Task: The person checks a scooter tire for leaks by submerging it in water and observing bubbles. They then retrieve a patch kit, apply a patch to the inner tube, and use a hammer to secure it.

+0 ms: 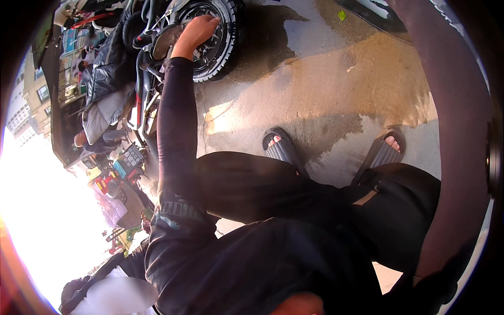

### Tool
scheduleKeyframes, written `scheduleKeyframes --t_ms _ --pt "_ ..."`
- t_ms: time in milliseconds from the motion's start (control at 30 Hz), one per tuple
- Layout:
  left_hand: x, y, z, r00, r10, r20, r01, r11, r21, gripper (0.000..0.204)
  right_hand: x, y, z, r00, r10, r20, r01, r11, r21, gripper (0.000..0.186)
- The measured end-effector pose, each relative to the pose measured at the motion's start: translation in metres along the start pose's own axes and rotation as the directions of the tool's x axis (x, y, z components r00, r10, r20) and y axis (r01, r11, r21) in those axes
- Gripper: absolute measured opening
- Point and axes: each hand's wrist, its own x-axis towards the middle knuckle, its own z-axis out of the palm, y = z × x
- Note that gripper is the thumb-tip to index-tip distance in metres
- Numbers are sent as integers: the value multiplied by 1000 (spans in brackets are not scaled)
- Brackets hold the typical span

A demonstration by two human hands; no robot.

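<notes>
My left hand (198,35) is at the top, over the hub side of a black spoked wheel (231,50) with a knobby tyre. Its fingers are curled in and closed. Whatever they grip, if anything, is hidden behind the hand. The wheel belongs to a motorbike (148,73) whose frame and tubes fill the upper left. A long dark sleeve (178,121) covers my left arm. On the right edge my right arm (462,121) reaches up past the top of the picture, so my right hand is out of sight.
Wet patches mark the concrete floor (310,100). A dark object with a curved rim (367,13) lies at the top right, near a green leaf (342,17). My feet wear black slides (283,149). At the lower left, close by, is another person (113,275); others are farther off.
</notes>
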Motion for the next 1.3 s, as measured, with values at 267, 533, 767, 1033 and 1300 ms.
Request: scheduleKeyframes --t_ms 267,533,767,1033,1300 --pt "2 64 26 993 -109 -54 114 990 86 60 14 41 -6 951 71 301 -86 996 36 25" --pt "9 106 59 964 -263 -42 264 922 283 89 -9 42 -25 807 327 491 -303 944 -131 45" --pt "-5 92 29 940 -330 87 324 943 80 85 -17 67 -31 642 384 664 -405 905 -132 50" --pt "-178 138 -42 653 -471 594 577 817 14 63 -187 127 -131 33 478 878 -985 163 -52 49" --pt "-326 272 -189 783 -217 582 504 771 -391 44 -348 173 -376 -571 -89 816 -480 -770 -420 18"
